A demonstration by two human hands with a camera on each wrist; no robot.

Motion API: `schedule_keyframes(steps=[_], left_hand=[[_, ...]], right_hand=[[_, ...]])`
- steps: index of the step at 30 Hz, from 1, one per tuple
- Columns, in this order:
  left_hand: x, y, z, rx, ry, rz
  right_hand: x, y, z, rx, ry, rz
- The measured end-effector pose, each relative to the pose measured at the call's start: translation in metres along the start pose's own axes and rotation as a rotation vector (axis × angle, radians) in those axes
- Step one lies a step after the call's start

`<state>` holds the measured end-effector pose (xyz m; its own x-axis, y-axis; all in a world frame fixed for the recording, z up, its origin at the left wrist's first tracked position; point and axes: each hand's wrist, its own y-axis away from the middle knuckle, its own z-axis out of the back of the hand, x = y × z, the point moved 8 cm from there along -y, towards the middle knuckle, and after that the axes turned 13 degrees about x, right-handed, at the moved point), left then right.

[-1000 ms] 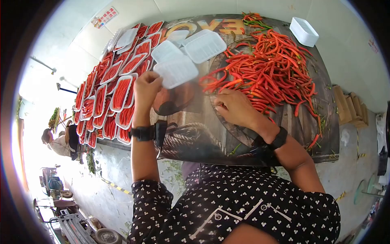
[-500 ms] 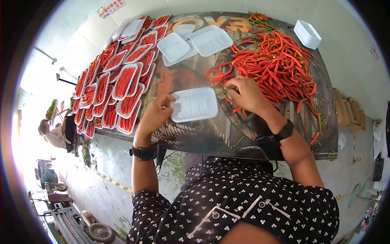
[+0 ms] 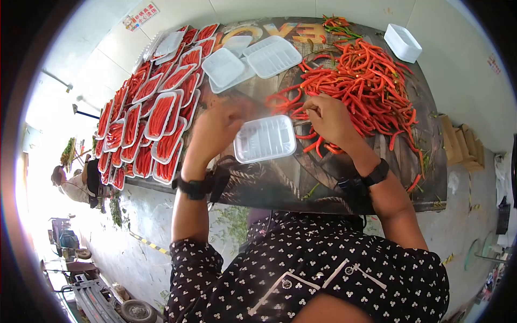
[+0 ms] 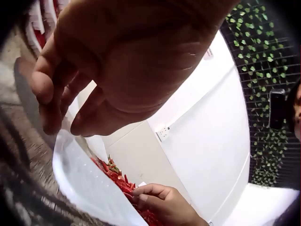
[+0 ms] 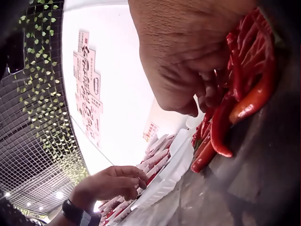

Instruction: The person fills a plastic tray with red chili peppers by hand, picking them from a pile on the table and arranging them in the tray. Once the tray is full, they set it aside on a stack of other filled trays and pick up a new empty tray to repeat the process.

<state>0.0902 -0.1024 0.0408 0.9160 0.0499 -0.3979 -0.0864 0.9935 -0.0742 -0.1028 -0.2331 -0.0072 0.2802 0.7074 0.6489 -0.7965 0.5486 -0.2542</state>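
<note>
A clear, shallow tray [image 3: 265, 139] with nothing in it lies on the table near the front. At its left end is my left hand [image 3: 211, 132], blurred; in the left wrist view that hand [image 4: 117, 66] has loosely bent fingers just above the tray's rim [image 4: 89, 179], holding nothing visible. My right hand [image 3: 333, 123] is at the left edge of a heap of red chilies [image 3: 366, 86], fingers bent. The right wrist view shows its fingertips [image 5: 188, 61] close to the chilies [image 5: 221, 127]; whether they pinch one is hidden.
White trays filled with red chilies [image 3: 161, 116] overlap along the table's left side. Several more trays [image 3: 223, 67] lie at the back middle. Stacked white trays [image 3: 403, 43] stand at the back right corner. A person [image 3: 75, 183] is at far left.
My left hand brought a tray from the back trays down to the front, then came off its left end. The right hand moved up and slightly right along the chili heap's edge.
</note>
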Motion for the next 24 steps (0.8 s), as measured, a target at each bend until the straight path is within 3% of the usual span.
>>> schedule_keyframes(steps=[1,6,12,18,21,24], left_hand=[[-0.015,-0.01,0.001,-0.004,-0.036,-0.112],[-0.046,-0.062,-0.035,0.186,-0.149,-0.179],[-0.046,-0.092,-0.067,0.307,-0.298,-0.053],[-0.04,-0.101,-0.085,0.326,-0.229,-0.095],[-0.039,-0.1,-0.077,0.339,-0.051,-0.185],[-0.031,-0.093,-0.055,0.36,0.165,-0.058]], right_hand=[[-0.001,-0.001,0.001,-0.003,0.001,0.003],[-0.012,0.002,0.006,-0.06,0.067,0.005],[-0.013,0.003,0.008,-0.072,0.041,-0.009],[-0.015,0.001,0.007,-0.066,0.024,-0.034],[-0.014,0.002,0.01,-0.067,-0.015,-0.042],[-0.01,0.002,0.012,-0.035,0.014,-0.074]])
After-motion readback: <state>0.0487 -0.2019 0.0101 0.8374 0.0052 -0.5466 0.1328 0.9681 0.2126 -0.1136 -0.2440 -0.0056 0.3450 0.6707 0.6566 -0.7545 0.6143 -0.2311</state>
